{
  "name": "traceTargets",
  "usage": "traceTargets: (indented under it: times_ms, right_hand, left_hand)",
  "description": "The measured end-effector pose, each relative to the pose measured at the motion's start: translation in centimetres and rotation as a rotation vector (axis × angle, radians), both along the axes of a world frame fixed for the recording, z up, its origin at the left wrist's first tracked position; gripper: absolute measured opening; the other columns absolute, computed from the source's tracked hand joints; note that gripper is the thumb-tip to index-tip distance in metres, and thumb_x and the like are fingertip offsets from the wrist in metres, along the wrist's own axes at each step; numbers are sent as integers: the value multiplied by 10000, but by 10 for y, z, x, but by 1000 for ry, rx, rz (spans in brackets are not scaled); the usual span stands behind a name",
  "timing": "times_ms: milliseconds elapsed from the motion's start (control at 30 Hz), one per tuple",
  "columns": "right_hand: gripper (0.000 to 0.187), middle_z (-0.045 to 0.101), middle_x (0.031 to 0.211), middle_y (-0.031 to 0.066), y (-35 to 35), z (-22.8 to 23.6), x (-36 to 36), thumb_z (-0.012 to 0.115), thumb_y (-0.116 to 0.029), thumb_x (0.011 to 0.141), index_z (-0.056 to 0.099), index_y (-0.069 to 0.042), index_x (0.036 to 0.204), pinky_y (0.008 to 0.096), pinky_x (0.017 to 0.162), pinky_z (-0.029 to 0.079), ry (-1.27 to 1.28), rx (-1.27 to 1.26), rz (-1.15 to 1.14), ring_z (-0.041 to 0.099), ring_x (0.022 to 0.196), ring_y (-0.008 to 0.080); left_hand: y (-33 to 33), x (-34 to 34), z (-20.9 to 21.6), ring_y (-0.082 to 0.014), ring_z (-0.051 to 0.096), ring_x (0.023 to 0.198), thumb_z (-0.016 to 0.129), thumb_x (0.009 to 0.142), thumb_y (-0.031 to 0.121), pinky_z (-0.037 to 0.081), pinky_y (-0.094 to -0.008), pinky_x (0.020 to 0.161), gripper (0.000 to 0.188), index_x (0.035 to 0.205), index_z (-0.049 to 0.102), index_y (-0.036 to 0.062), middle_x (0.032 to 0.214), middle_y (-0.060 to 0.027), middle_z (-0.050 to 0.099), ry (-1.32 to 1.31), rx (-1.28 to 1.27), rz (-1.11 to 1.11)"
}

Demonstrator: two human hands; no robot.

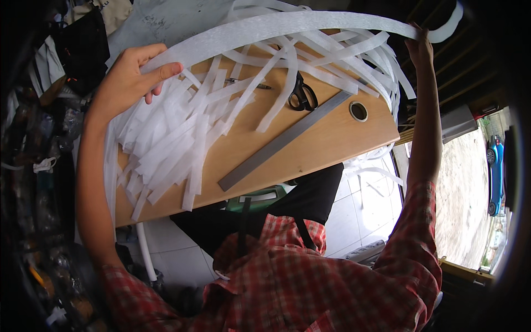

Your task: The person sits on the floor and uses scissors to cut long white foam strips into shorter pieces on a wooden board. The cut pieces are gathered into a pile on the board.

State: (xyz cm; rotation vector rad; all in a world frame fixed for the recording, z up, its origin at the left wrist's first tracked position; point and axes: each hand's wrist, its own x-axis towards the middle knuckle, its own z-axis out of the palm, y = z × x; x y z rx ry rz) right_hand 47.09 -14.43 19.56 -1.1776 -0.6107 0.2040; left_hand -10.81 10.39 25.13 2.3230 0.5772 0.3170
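Note:
A long white strip of thin, fabric-like material arches above the table between my two raised hands. My left hand pinches its left end between thumb and fingers. Far to the right, my right hand is closed round the strip, whose free end curls up beyond it. Below my left hand lies a heap of shorter white strips. More long strips tangle along the table's far side and hang over its right end.
The wooden table has a round cable hole near its right end. Black-handled scissors and a steel ruler lie on it. Loose strips hang over the tiled floor. A blue car stands outside at right.

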Motion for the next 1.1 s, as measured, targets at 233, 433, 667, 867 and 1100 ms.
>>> traceTargets:
  times_ms: [233,433,667,867,1100]
  right_hand:
    - [482,596,1174,162,-95,-83,220,389,-388,1053,550,9,1272,375,804,535,204,-72,-318,594,976,264]
    - [705,508,1328,255,-191,8,367,681,-381,898,371,18,1389,366,972,506,-727,-377,-507,592,1146,307]
    - [904,326,1460,342,-41,-90,18,773,-384,815,320,103,1427,471,1114,369,-260,-439,-782,361,1372,424]
    - [221,575,1298,158,8,-96,-243,669,-93,887,664,-26,1098,406,1045,396,-875,-431,-113,489,1278,328]
    - [207,634,1052,53,14,-163,-315,720,-147,825,653,-87,1012,423,973,407,-1158,-638,455,552,1043,275]
  left_hand:
    - [23,-20,45,12,392,500,686,930,297,313,-175,420,254,874,641,53,607,68,502,93,342,187]
    - [17,-117,-11,13,407,536,657,956,214,319,-175,482,198,908,636,23,651,63,550,-294,108,204]
    - [-90,26,-100,-38,409,542,694,917,168,301,-262,486,207,866,626,-21,561,-10,527,-222,-91,274]
    - [-126,64,-184,-120,448,525,678,920,164,382,-284,526,191,881,625,-16,604,-91,573,-240,-135,274]
    - [-126,75,-212,-170,558,637,629,934,126,464,-307,646,162,1008,616,-17,739,-121,646,-163,-321,93]
